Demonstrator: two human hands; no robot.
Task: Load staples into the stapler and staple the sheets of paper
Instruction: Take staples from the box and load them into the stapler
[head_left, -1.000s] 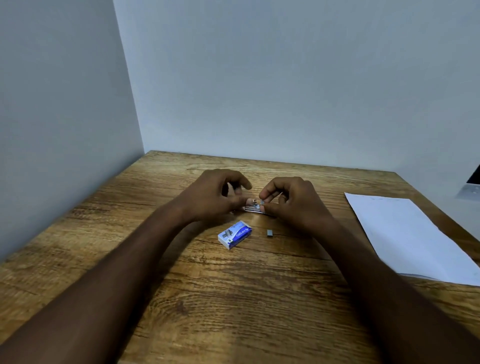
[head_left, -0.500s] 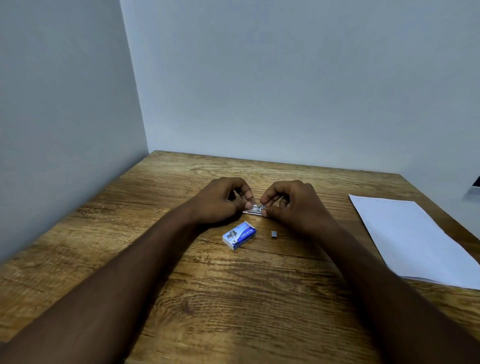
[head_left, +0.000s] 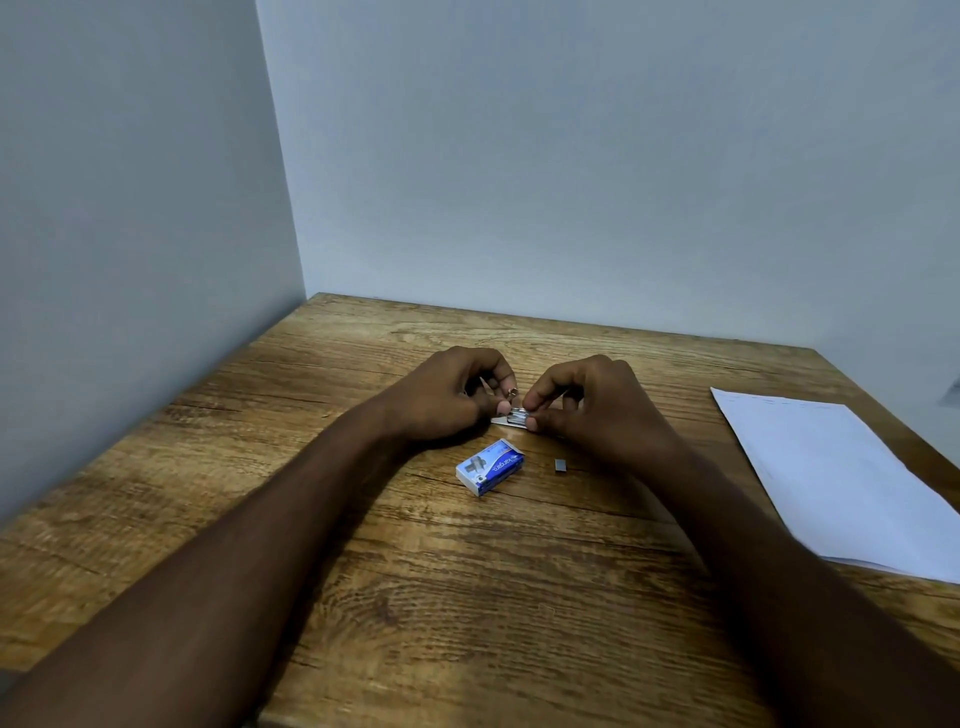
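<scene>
Where the wooden counter (head_left: 467, 597) meets two plain pale walls in a corner, both forearms reach in from the near edge and the two hands meet over the middle of the boards. The left hand (head_left: 447, 395) is curled, thumb and fingertips pinched on the left end of a small silvery metal piece, taken here to be the stapler (head_left: 511, 417); too little of it shows between the fingers to tell its parts or whether it is open. The right hand (head_left: 592, 402) is likewise curled, thumb and forefinger closed on the right end of the same piece, the remaining fingers folded above it. The piece sits low, at or just above the counter surface; contact with the wood cannot be told. Just nearer than the hands lies a small blue and white staple box (head_left: 490, 466), flat on the counter, set at an angle, its far end flap apparently open. Just to its right, apart from it and near the right wrist, lies a short grey staple strip (head_left: 560, 465), loose on the wood. Well to the right, touched by neither hand, lie the white sheets of paper (head_left: 841, 483), flat, reaching to the right edge of the view, their near corner overhanging nothing visible.
</scene>
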